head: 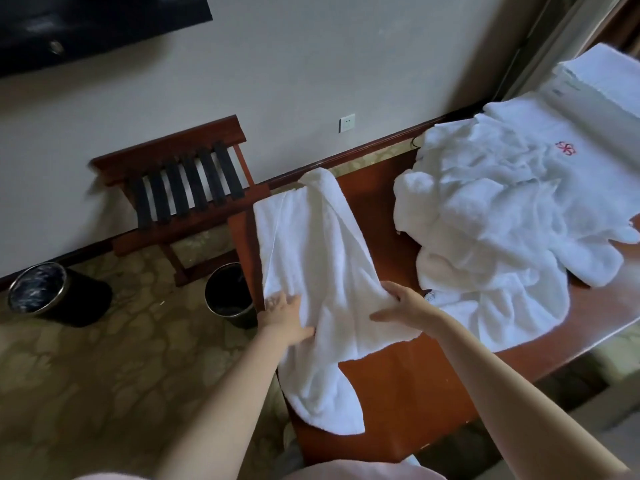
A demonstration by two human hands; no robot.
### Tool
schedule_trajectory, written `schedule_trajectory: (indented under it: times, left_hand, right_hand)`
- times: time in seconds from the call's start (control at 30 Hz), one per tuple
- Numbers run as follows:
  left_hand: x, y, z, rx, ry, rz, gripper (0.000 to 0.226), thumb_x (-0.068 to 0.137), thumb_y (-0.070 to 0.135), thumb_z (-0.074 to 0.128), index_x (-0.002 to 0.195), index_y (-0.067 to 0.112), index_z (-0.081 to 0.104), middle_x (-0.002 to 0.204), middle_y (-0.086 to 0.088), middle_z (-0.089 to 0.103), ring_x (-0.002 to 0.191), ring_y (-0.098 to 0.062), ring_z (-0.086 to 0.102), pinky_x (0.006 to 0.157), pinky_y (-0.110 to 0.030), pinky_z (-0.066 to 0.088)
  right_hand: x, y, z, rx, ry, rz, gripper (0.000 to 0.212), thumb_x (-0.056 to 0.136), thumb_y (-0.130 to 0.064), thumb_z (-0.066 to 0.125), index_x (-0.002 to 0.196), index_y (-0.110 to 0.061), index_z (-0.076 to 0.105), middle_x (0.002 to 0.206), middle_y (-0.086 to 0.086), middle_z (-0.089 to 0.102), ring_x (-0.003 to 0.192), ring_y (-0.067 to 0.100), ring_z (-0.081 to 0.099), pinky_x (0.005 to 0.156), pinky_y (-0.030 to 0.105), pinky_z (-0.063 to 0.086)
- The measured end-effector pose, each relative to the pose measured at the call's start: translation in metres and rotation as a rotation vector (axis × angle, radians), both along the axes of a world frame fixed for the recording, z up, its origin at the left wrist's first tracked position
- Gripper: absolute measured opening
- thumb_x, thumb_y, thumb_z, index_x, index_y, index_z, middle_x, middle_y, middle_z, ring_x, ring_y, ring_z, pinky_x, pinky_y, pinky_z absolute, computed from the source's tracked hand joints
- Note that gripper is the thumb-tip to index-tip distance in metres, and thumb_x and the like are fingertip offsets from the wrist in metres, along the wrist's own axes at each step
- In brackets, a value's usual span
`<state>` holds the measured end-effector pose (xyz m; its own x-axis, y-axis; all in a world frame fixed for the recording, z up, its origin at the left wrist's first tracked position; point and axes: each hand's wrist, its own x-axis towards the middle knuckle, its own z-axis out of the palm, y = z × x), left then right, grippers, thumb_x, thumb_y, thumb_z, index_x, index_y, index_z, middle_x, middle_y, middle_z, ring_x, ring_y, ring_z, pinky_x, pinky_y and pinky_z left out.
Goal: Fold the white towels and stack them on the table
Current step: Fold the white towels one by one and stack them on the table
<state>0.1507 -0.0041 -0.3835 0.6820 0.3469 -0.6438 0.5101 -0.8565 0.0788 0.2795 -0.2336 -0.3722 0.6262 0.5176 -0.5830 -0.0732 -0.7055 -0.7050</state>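
1. Towel point(311, 258) lies lengthwise along the left end of the table point(398, 393), its near end drooping over the table's front left corner.
2. Right hand point(401, 306) grips a bunched fold at the towel's right edge; its fingertips are buried in the cloth and only the thumb shows clearly.
3. Left hand point(287, 317) is at the towel's left edge, by the table's left side, fingers lying fairly straight. Cloth covers part of it, so I cannot tell whether it pinches the towel or merely rests on it.
4. Heap of towels point(491, 230) sprawls over the table's middle and right, one bearing a red emblem point(565, 148) too small to read.
5. Folded stack point(602, 81) sits at the table's far right, cut off by the frame.
6. Left of the table stand a slatted rack point(180, 181) and two bins point(38, 289), one half hidden by the table's end.
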Motion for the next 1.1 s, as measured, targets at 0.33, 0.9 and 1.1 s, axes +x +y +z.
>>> schedule_trajectory:
  times: [0.33,0.9,1.1]
  left_hand:
    - [0.019,-0.035,-0.024,-0.151,-0.079,-0.018,0.068,0.093,0.064,0.027,0.15,0.027,0.023,0.16,0.003,0.008,0.147,-0.028,-0.001,0.116,-0.048,0.018]
    - [-0.014,-0.085,-0.041,-0.237,-0.202,-0.219,0.066,0.091,0.065,0.037,0.143,0.025,0.039,0.16,0.006,0.006,0.147,-0.015,-0.001,0.116,-0.039,0.01]
    - [-0.013,-0.099,-0.049,-0.094,-0.248,-0.21,0.062,0.092,0.058,0.043,0.144,0.025,0.035,0.161,0.001,0.005,0.147,-0.021,0.001,0.117,-0.04,0.015]
  right_hand:
    - [-0.003,-0.05,0.049,0.72,0.397,-0.642,0.045,0.062,-0.022,0.066,0.102,-0.001,0.069,0.085,0.017,0.07,0.073,0.03,0.067,0.065,0.036,0.054]
    - [-0.053,-0.111,-0.002,-0.024,0.094,-0.23,0.042,0.076,-0.01,0.071,0.111,-0.024,0.053,0.097,0.002,0.07,0.081,0.009,0.068,0.078,0.027,0.056]
    - [-0.052,-0.152,0.008,0.238,0.406,-0.355,0.038,0.078,0.001,0.062,0.11,-0.02,0.057,0.09,-0.004,0.075,0.079,0.015,0.072,0.061,0.019,0.054]
